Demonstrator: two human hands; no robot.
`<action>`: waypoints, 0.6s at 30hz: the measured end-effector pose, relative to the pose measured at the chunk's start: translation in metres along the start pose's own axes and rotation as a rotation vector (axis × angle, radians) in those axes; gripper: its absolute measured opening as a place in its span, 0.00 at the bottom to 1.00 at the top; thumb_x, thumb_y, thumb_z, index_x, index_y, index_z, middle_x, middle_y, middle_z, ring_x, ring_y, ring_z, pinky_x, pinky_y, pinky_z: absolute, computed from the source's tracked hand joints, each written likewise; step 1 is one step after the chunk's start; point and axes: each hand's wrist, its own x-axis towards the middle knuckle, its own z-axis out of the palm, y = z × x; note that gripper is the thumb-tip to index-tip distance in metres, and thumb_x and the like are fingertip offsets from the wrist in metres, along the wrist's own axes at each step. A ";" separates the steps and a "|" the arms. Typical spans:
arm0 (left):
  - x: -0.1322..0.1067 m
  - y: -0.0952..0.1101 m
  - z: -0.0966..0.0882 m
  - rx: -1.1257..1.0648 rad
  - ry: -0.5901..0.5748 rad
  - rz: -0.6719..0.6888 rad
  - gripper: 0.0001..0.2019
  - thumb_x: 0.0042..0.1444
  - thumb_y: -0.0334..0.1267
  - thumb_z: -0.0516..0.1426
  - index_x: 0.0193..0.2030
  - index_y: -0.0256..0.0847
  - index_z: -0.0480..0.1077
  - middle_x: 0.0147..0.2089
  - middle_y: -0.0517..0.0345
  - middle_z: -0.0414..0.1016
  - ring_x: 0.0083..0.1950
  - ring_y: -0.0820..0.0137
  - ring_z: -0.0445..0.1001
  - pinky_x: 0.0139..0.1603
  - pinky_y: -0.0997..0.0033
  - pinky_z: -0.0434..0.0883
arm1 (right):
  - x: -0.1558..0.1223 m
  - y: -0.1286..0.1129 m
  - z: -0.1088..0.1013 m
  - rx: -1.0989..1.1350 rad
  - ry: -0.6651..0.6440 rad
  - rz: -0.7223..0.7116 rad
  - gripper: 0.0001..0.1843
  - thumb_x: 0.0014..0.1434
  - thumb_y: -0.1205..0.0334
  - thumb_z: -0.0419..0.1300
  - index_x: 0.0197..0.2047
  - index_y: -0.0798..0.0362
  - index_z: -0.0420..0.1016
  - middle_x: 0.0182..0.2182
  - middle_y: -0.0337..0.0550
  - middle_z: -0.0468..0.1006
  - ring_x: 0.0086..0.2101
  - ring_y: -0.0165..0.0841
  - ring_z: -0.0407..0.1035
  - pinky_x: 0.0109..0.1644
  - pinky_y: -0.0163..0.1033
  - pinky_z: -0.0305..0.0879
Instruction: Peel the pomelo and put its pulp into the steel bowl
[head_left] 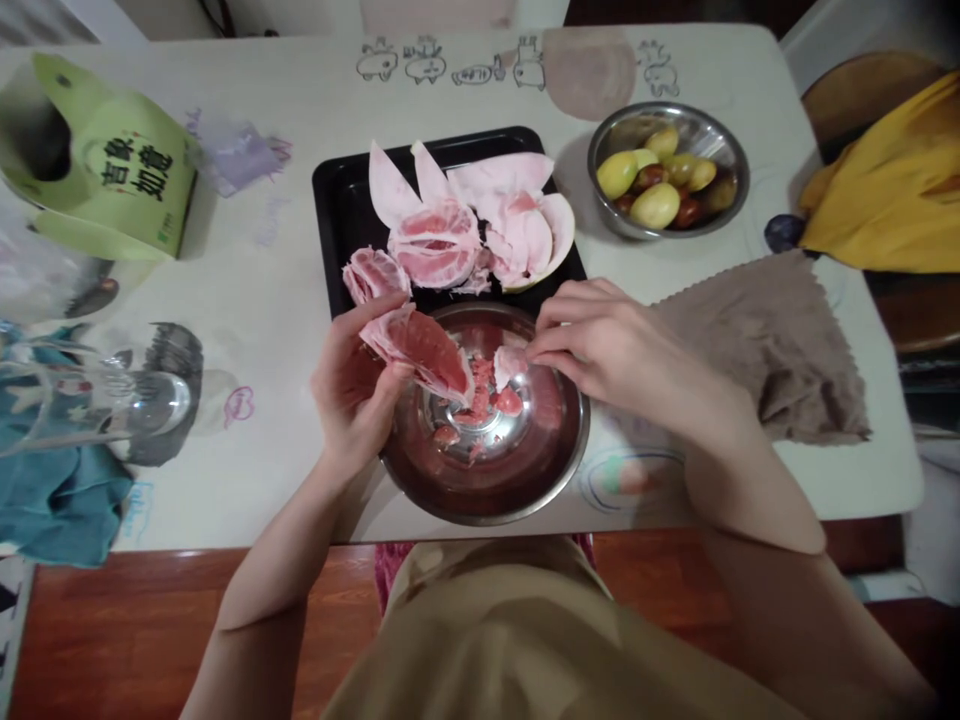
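Observation:
My left hand (354,385) is closed round a pink pomelo segment (420,350), held over the rim of a steel bowl (540,470). My right hand (600,345) pinches a small piece of pink flesh (508,362) above the same bowl. Several torn bits of flesh (480,400) lie in the bowl's bottom. Behind the bowl a black tray (337,200) carries the opened pomelo (439,240) with its pale peel (525,215) spread out, and another loose segment (371,275).
A smaller steel bowl (731,150) of green and red jujube-like fruits stands at the back right. A brown cloth (780,340) lies to the right, a yellow cloth (892,190) beyond it. A green carton (112,170) and a glass (90,400) are on the left.

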 end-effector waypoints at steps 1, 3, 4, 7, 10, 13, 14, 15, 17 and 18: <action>0.000 0.000 0.000 0.006 0.001 0.000 0.21 0.65 0.53 0.62 0.60 0.49 0.72 0.58 0.53 0.78 0.56 0.62 0.80 0.59 0.59 0.79 | -0.001 0.000 0.003 -0.046 -0.045 -0.020 0.15 0.70 0.68 0.55 0.36 0.49 0.81 0.34 0.44 0.78 0.40 0.41 0.68 0.50 0.50 0.62; 0.001 -0.001 0.001 0.018 0.007 0.015 0.20 0.65 0.53 0.62 0.60 0.49 0.72 0.58 0.53 0.78 0.57 0.62 0.80 0.59 0.59 0.79 | -0.002 -0.002 0.013 -0.153 -0.086 -0.054 0.16 0.71 0.69 0.52 0.36 0.48 0.80 0.36 0.44 0.78 0.43 0.42 0.67 0.52 0.51 0.59; 0.001 -0.001 0.001 0.023 0.011 0.027 0.20 0.65 0.53 0.62 0.60 0.49 0.72 0.58 0.53 0.78 0.57 0.62 0.79 0.60 0.59 0.78 | -0.002 -0.004 0.019 -0.213 -0.085 -0.066 0.17 0.71 0.70 0.51 0.36 0.48 0.79 0.38 0.45 0.78 0.45 0.42 0.66 0.53 0.51 0.58; 0.002 -0.003 0.002 0.035 0.016 0.056 0.21 0.64 0.54 0.62 0.59 0.48 0.73 0.58 0.53 0.77 0.58 0.62 0.79 0.61 0.59 0.78 | 0.000 -0.010 0.036 -0.422 -0.095 -0.062 0.17 0.70 0.71 0.52 0.32 0.50 0.76 0.39 0.49 0.77 0.48 0.46 0.64 0.52 0.51 0.57; 0.002 -0.003 0.002 0.034 0.001 0.087 0.21 0.65 0.52 0.62 0.60 0.48 0.72 0.57 0.52 0.77 0.57 0.61 0.79 0.60 0.58 0.79 | 0.006 -0.016 0.045 -0.538 -0.124 -0.048 0.16 0.68 0.73 0.55 0.30 0.51 0.76 0.37 0.51 0.77 0.48 0.47 0.63 0.51 0.50 0.55; 0.001 -0.002 0.002 0.030 -0.009 0.102 0.21 0.65 0.53 0.61 0.61 0.48 0.72 0.57 0.52 0.77 0.56 0.61 0.80 0.60 0.57 0.78 | 0.014 -0.017 0.045 -0.522 -0.125 -0.054 0.15 0.69 0.73 0.53 0.35 0.52 0.77 0.39 0.50 0.77 0.48 0.44 0.64 0.50 0.48 0.55; 0.001 -0.002 0.002 0.035 -0.013 0.094 0.22 0.65 0.54 0.61 0.61 0.48 0.72 0.58 0.52 0.77 0.57 0.60 0.79 0.60 0.56 0.78 | 0.017 -0.016 0.044 -0.506 -0.119 -0.055 0.15 0.70 0.72 0.52 0.37 0.51 0.77 0.40 0.49 0.77 0.47 0.44 0.64 0.50 0.47 0.55; 0.001 -0.002 0.001 0.041 -0.017 0.082 0.23 0.65 0.55 0.61 0.61 0.48 0.71 0.58 0.52 0.77 0.57 0.60 0.79 0.60 0.56 0.78 | 0.019 -0.015 0.044 -0.490 -0.108 -0.055 0.15 0.71 0.72 0.51 0.39 0.51 0.77 0.40 0.48 0.77 0.47 0.43 0.64 0.50 0.47 0.55; 0.000 -0.001 0.001 0.050 -0.027 0.057 0.24 0.64 0.57 0.61 0.61 0.47 0.71 0.58 0.51 0.77 0.58 0.59 0.79 0.60 0.56 0.78 | 0.023 -0.012 0.047 -0.464 -0.085 -0.059 0.15 0.72 0.71 0.50 0.39 0.50 0.77 0.40 0.47 0.77 0.48 0.42 0.64 0.50 0.46 0.55; 0.000 -0.001 0.001 0.050 -0.031 0.050 0.24 0.64 0.57 0.61 0.61 0.47 0.71 0.58 0.51 0.77 0.58 0.59 0.79 0.60 0.56 0.78 | 0.024 -0.011 0.049 -0.451 -0.077 -0.064 0.16 0.72 0.72 0.51 0.38 0.50 0.76 0.40 0.47 0.76 0.48 0.42 0.64 0.50 0.46 0.56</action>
